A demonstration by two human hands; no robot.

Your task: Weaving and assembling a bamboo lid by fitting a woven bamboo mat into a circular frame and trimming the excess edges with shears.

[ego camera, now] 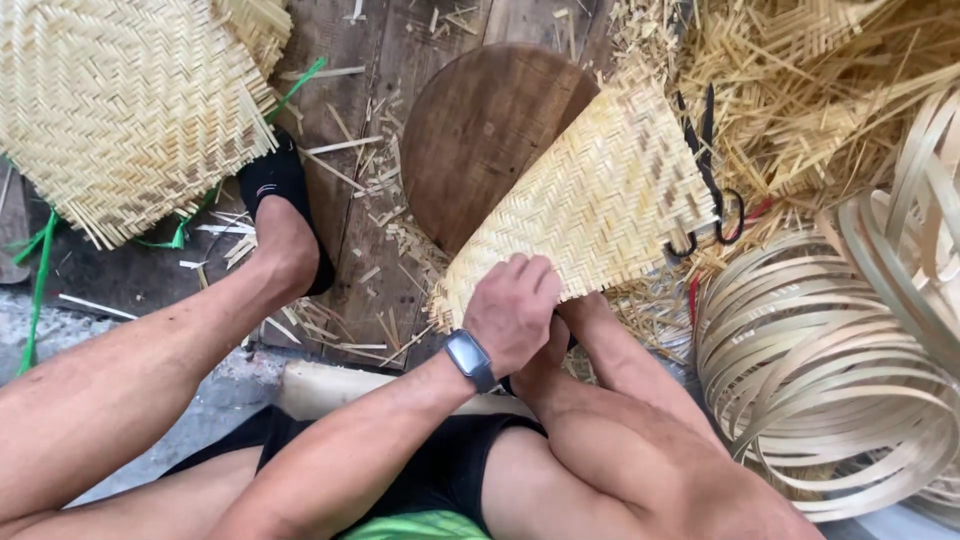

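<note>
Wooden floorboards lie strewn with bamboo slivers. Left hand fingers curl closed, gripping the woven mat edge. Right hand sits beneath, its fingers hidden, so I cannot tell their state.

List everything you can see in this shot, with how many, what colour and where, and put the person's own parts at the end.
woven mat: one, pale yellow, centre, lying over the stool, near edge under the hands
round wooden stool: one, dark brown, upper centre
large woven mat: one, pale yellow, top left
scissors: one pair, black, right of the centre mat
bamboo strip coils: a stack, pale tan, right
loose strips: a heap, yellow, top right
green straps: several, left edge
left hand: on the mat's near edge, grey watch on wrist
right hand: mostly hidden beneath the left
foot: black sock, left of the stool
</note>
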